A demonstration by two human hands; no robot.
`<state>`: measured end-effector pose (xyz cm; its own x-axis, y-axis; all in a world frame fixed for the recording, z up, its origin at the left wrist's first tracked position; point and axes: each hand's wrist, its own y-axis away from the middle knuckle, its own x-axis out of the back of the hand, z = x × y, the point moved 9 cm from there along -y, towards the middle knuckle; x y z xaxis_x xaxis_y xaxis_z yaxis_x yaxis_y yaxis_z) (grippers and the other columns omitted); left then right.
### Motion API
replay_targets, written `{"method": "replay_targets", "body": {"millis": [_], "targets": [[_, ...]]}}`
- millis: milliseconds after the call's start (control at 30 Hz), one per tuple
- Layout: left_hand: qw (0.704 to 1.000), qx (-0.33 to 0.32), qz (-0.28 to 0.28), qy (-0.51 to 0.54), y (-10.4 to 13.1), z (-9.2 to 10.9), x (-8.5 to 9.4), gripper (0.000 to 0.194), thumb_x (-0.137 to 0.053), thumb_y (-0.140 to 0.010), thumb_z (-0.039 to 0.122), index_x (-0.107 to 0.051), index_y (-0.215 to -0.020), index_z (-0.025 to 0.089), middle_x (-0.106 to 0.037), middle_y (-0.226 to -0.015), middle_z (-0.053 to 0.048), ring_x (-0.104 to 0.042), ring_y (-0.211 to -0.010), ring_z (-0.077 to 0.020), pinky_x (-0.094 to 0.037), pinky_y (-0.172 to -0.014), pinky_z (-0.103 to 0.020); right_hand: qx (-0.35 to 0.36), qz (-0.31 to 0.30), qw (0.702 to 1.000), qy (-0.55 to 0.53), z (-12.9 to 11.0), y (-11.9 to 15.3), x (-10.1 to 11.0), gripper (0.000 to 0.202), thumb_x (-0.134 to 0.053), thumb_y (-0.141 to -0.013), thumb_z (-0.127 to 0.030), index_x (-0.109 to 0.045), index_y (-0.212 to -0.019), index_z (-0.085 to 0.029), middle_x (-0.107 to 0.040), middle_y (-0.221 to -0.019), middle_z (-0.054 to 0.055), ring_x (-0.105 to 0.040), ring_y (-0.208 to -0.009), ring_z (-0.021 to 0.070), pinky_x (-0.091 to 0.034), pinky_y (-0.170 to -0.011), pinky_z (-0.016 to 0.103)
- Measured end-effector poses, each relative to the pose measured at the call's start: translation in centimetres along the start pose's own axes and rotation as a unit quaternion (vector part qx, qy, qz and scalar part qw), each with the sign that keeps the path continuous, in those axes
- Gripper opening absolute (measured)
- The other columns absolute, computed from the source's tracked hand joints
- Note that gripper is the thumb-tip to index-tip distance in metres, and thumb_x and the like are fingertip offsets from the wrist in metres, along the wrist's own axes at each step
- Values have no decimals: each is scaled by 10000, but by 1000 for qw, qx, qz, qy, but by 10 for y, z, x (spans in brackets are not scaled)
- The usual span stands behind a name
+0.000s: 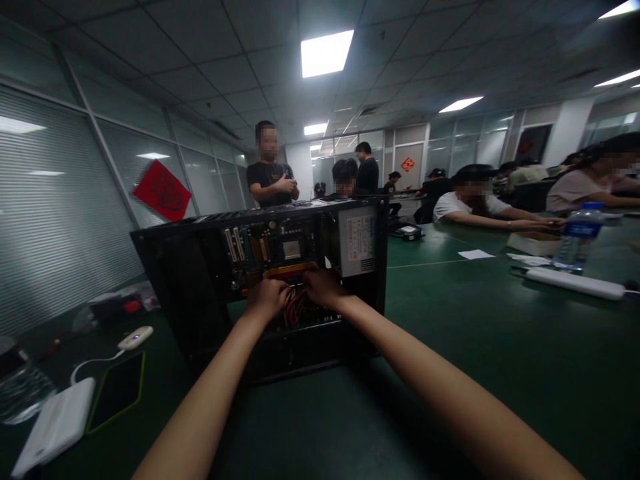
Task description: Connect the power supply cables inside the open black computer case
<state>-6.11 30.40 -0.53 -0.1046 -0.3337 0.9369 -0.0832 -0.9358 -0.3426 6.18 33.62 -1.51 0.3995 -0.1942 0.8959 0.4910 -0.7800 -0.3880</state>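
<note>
An open black computer case (175,293) stands on the table with its inside facing me. Its motherboard (250,247) carries pale and brown slots, a square silver processor spot and an orange-red strip (290,271) along the lower edge. My left hand (269,298) is closed at the left end of that strip, fingers curled beside a bundle of red and yellow wires (299,308). My right hand (324,288) is closed at the strip's right end, below the silver power supply (357,241). What the fingertips of either hand grip is hidden.
To the left lie a phone (118,392), a white power bank (57,423), a small white device (135,338) and a clear bottle (20,387). At right are a white power strip (575,283), a water bottle (580,237) and an open box (534,243). Several people sit or stand beyond.
</note>
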Motion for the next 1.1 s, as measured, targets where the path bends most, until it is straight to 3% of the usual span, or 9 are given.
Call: {"method": "replay_targets", "body": {"millis": [133, 333, 500, 667, 800, 1100], "targets": [[1000, 6, 9, 8, 2, -2, 2, 303, -526, -931, 395, -766, -1054, 257, -758, -1080, -75, -691, -1001, -261, -484, -809, -317, 1, -5, 1000, -1, 0, 2, 2, 248, -469, -915, -146, -675, -1053, -144, -702, -1091, 121, -643, -1027, 214, -423, -802, 266], [999, -9, 5, 37, 5, -1, 4, 275, -518, -941, 324, -747, -1072, 245, -753, -1107, -47, -681, -1032, -203, -470, -841, -261, 24, -37, 999, 6, -5, 13, 5, 269, -449, -958, -199, -672, -1095, -134, -705, -1104, 148, -649, -1039, 235, -432, -816, 282], [999, -3, 23, 35, 11, 1, 9, 262, -455, -964, 282, -677, -1091, 226, -748, -1058, -74, -695, -963, -214, -452, -756, -278, 66, -93, 993, -1, -11, 22, -9, 261, -509, -946, -282, -713, -1047, -154, -735, -1038, 119, -684, -949, 227, -454, -751, 263], [999, -26, -34, 28, 16, 10, -9, 190, -398, -994, 291, -572, -1012, 218, -721, -880, -66, -694, -794, -197, -370, -621, -266, 117, -161, 980, -18, -17, 28, -32, 294, -559, -913, -255, -695, -1143, -133, -710, -1141, 152, -676, -1003, 251, -485, -807, 290], [997, -40, -62, 15, 19, 15, -13, 209, -335, -1012, 301, -525, -984, 219, -698, -806, -57, -681, -720, -200, -301, -564, -276, 100, -165, 981, -31, -14, 31, -31, 343, -546, -918, -268, -668, -1194, -106, -679, -1196, 196, -662, -1059, 290, -500, -860, 331], [997, -51, -53, 0, 20, 20, -9, 192, -337, -1016, 300, -512, -992, 226, -710, -860, -73, -695, -793, -222, -327, -596, -278, 104, -184, 976, -54, -15, 31, -29, 320, -558, -926, -244, -670, -1196, -112, -672, -1231, 175, -647, -1105, 280, -482, -895, 315]]}}
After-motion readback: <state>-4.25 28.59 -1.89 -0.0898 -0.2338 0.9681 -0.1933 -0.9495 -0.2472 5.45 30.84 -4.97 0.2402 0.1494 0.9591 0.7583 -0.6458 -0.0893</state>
